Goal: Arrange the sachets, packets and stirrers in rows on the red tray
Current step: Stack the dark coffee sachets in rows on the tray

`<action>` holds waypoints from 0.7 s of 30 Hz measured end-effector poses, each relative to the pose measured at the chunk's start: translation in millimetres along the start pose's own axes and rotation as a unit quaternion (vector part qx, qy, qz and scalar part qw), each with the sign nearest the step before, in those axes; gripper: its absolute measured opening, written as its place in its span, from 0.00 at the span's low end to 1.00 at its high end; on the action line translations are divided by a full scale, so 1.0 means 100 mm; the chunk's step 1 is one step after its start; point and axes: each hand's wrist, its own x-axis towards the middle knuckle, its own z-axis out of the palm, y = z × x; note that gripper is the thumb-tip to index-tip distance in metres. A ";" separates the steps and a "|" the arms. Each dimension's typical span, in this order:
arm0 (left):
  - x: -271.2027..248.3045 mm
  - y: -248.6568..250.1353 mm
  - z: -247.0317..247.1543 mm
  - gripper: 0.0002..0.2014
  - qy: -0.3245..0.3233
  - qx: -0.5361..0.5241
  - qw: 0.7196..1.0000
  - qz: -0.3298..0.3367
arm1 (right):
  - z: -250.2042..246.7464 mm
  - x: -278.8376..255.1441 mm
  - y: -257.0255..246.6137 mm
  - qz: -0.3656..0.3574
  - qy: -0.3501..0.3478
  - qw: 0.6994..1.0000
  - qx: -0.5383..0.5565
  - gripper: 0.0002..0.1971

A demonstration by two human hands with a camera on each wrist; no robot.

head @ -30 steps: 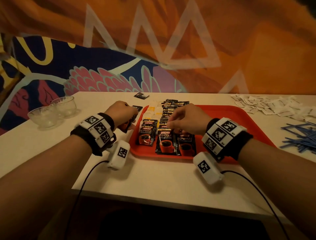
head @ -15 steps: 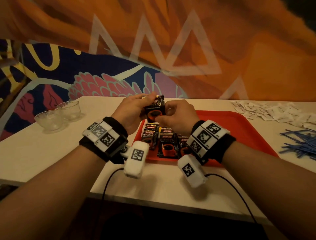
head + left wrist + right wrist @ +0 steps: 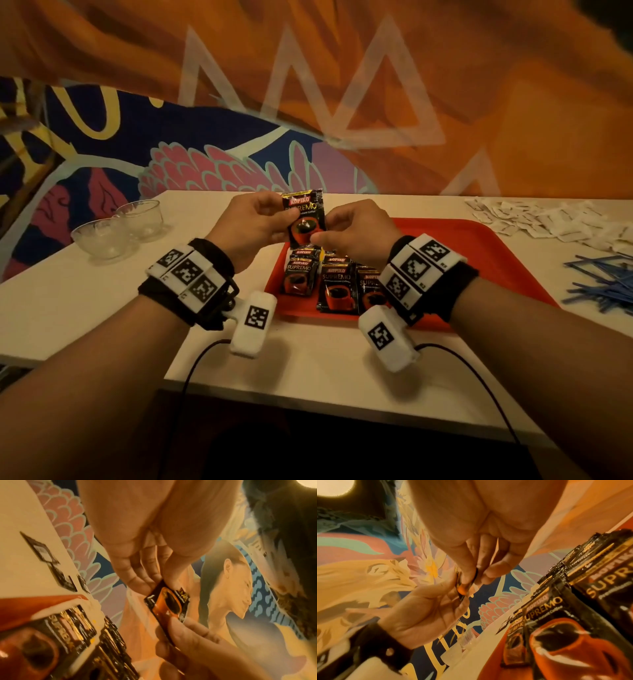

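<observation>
Both hands hold one black coffee packet [image 3: 304, 217] upright in the air above the red tray [image 3: 486, 253]. My left hand [image 3: 255, 222] pinches its left edge, my right hand [image 3: 346, 229] pinches its lower right corner. The same coffee packet [image 3: 169, 606] shows between the two hands in the left wrist view, and edge-on as the coffee packet [image 3: 462, 588] in the right wrist view. Several like packets [image 3: 334, 287] lie in overlapping rows on the tray's left part, under my hands. Part of those rows is hidden by my right wrist.
A heap of white sachets [image 3: 555, 222] lies on the table at the back right. Blue stirrers [image 3: 606, 284] lie at the right edge. Two glass bowls [image 3: 116, 226] stand at the left. A few dark packets [image 3: 51, 563] lie on the table beyond the tray.
Both hands rose from the tray's rows and met above it. The packet, held low and tilted half a second ago, now stands upright and higher between them.
</observation>
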 end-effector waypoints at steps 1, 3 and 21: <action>0.02 -0.02 -0.03 0.03 0.008 0.025 1.000 -0.001 | 0.00 0.00 0.00 0.002 -0.007 1.000 -0.018 0.05; 0.04 -0.04 -0.10 0.02 0.012 0.085 0.996 -0.026 | -0.02 0.00 0.02 0.001 -0.014 0.998 -0.068 0.04; 0.20 -0.31 0.00 0.16 -0.065 0.508 0.848 -0.135 | -0.13 -0.04 0.23 0.005 -0.058 0.989 -0.136 0.05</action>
